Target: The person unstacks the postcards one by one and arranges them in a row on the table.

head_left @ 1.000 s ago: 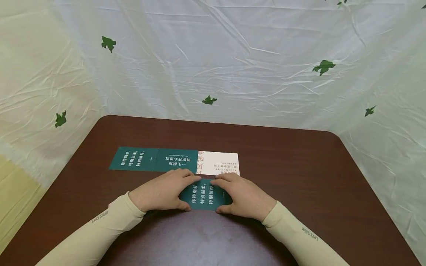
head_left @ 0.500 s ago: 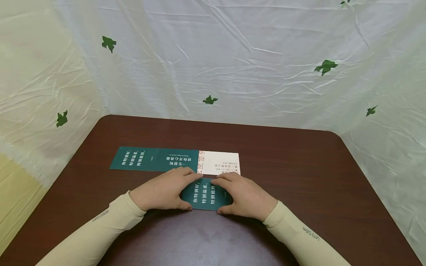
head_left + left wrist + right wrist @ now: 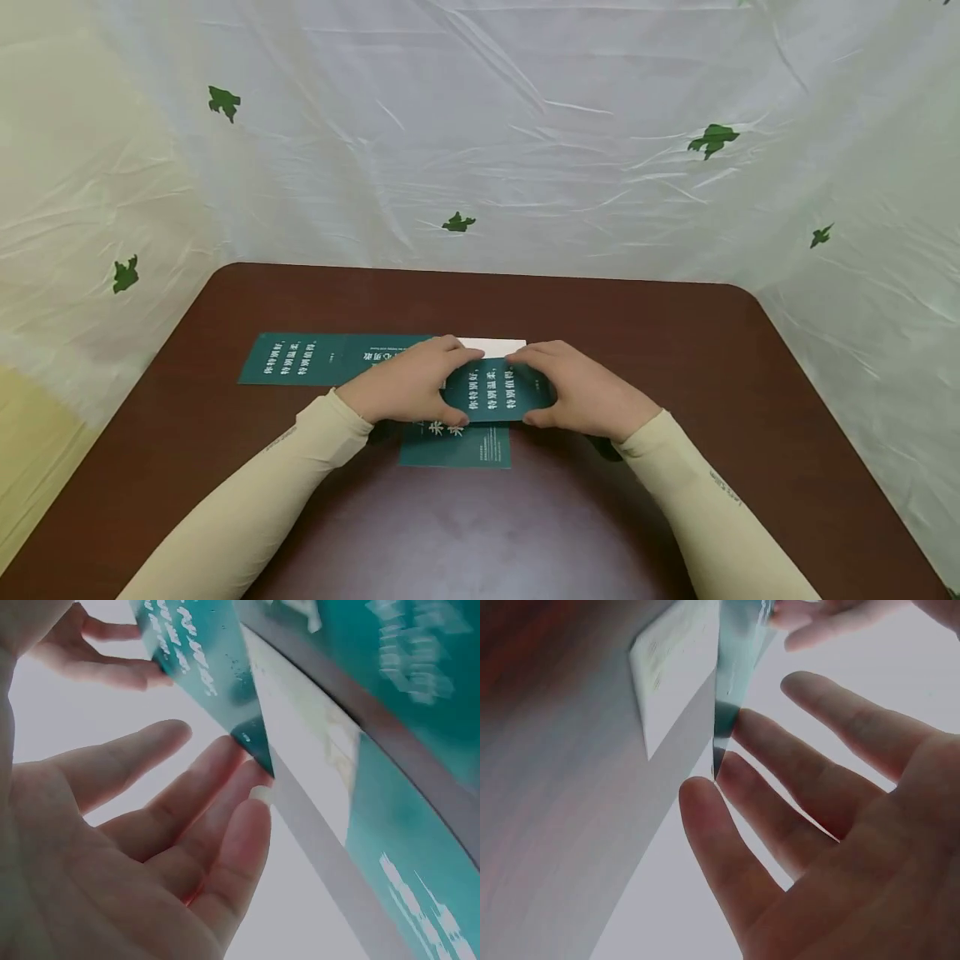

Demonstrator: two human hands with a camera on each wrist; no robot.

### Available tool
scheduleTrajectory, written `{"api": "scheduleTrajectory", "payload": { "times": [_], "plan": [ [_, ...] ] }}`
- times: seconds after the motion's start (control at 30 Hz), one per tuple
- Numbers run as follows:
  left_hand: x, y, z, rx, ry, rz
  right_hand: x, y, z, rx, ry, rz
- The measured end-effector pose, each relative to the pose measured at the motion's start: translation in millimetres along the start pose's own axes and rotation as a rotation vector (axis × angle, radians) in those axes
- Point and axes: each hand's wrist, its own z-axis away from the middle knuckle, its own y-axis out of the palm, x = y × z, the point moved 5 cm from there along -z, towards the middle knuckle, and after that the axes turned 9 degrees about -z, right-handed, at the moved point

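Note:
A green card with white Chinese lettering [image 3: 491, 392] is raised off the table, tilted, between my two hands. At its left edge, my left hand [image 3: 408, 383] pinches it between thumb and fingers. On the opposite edge my right hand [image 3: 588, 393] does the same; both wrist views show fingertips touching the card [image 3: 206, 671]. Below it another green card [image 3: 453, 452] lies on the table, partly covered. Behind stand out a white card [image 3: 491, 347], mostly hidden by the raised one, and a row of flat green cards [image 3: 288, 360], its right end behind my left hand.
The brown table [image 3: 637, 325] has rounded far corners. Pale cloth [image 3: 337, 167] with green leaf shapes hangs around its back and sides.
Both hands have lifted the green card from the table and moved it forward and slightly right. A second green card now shows beneath it, and the white card is largely covered.

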Motion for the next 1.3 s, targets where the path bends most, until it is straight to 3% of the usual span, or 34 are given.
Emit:
{"api": "scheduleTrajectory", "payload": {
  "times": [0.3,0.53,0.83,1.3],
  "plan": [
    [-22.4,-2.8,-60.7,0.028,0.026,-0.065,-52,-25,9.8,-0.006,0.15,-0.092],
    [-35.2,-1.2,-89.4,0.037,0.046,-0.11,-73,-32,12.6,-0.013,0.275,-0.125],
    [-36.7,13.9,-101.9,0.052,0.025,-0.137,-80,-28,6.8,0.017,0.339,-0.142],
    [-34.5,12.8,-99.9,0.047,0.004,-0.118,-83,-27,1.9,0.053,0.326,-0.112]
  ]
}}
